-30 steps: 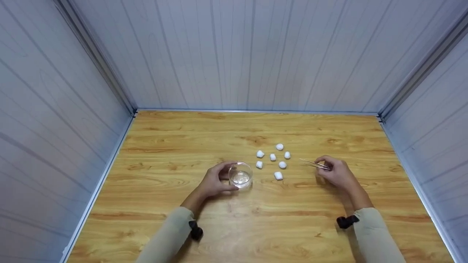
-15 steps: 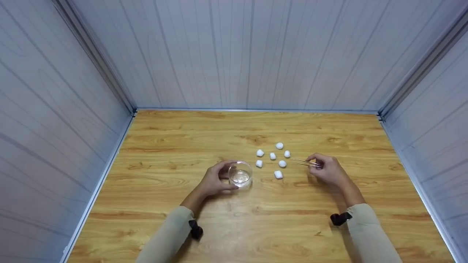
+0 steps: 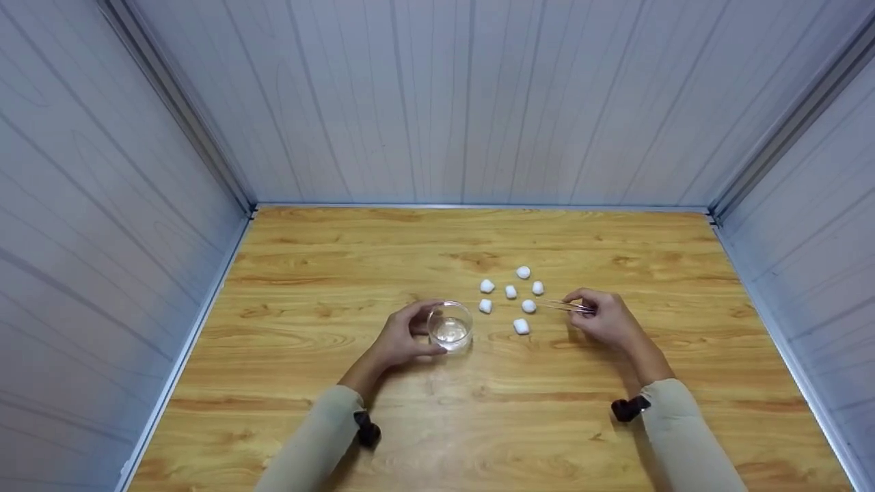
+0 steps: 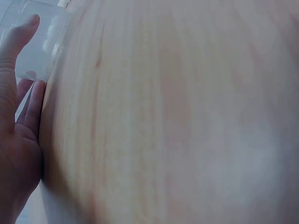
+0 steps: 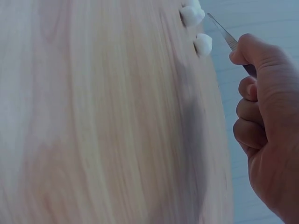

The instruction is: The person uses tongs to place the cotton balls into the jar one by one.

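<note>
My left hand (image 3: 402, 336) grips a clear round dish (image 3: 450, 331) on the wooden table, thumb and fingers on either side of its wall. In the left wrist view the dish (image 4: 46, 42) shows at the top left. My right hand (image 3: 610, 321) pinches metal tweezers (image 3: 569, 307) that point left. Their tips lie close to a white cotton ball (image 3: 528, 306); whether they touch it I cannot tell. The right wrist view shows the tweezers (image 5: 225, 35) above the table, near two white balls. Several more cotton balls (image 3: 510, 292) lie loosely grouped between the hands.
Pale panel walls (image 3: 437, 102) close off the table (image 3: 328, 260) at the back and both sides. Black wrist cameras (image 3: 630, 408) are strapped near both sleeve cuffs. One cotton ball (image 3: 521, 326) lies nearest the front of the group.
My right hand has moved left with the tweezers, bringing their tips to the cotton balls. The left hand and the dish have stayed in place.
</note>
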Motion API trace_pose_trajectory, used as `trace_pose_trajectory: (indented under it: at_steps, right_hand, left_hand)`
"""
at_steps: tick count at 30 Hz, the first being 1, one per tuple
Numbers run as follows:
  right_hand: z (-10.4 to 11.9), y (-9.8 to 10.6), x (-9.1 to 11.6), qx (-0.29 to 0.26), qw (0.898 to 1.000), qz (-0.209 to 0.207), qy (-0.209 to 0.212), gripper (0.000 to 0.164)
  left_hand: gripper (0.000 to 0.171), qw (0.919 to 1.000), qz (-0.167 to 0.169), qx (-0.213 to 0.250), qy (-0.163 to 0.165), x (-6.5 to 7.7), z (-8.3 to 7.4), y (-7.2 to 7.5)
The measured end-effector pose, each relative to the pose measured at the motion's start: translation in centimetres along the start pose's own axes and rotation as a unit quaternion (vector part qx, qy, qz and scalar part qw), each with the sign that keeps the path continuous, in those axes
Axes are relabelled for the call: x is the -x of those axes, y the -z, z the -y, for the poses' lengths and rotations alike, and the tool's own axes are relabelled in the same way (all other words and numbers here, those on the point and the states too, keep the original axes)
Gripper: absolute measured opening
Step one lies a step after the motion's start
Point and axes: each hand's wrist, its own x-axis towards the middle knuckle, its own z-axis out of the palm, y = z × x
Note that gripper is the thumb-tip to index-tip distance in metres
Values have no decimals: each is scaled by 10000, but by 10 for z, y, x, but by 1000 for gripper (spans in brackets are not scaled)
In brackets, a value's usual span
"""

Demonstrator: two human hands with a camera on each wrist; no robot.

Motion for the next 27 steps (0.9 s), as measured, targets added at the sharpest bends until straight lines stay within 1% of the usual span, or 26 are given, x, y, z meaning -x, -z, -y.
trace_pose_trajectory:
  at_steps: [8, 14, 21, 27]
  right_hand:
    - [-3, -8, 0, -67, 9999, 33, -90, 21]
    - [-2, -12, 0, -103, 9999, 40, -43, 22]
    - [-3, -14, -1, -62, 9996, 180, -217, 21]
    - [-3, -17, -1, -94, 9996, 180, -175, 20]
  left_hand:
    - [86, 10000, 36, -72, -29, 1, -2, 1]
    - [86, 10000, 10, -75, -57, 2, -1, 1]
    - [87, 9998, -35, -177, -23, 1, 0, 1]
    - [85, 9999, -41, -66, -111, 1, 2, 0]
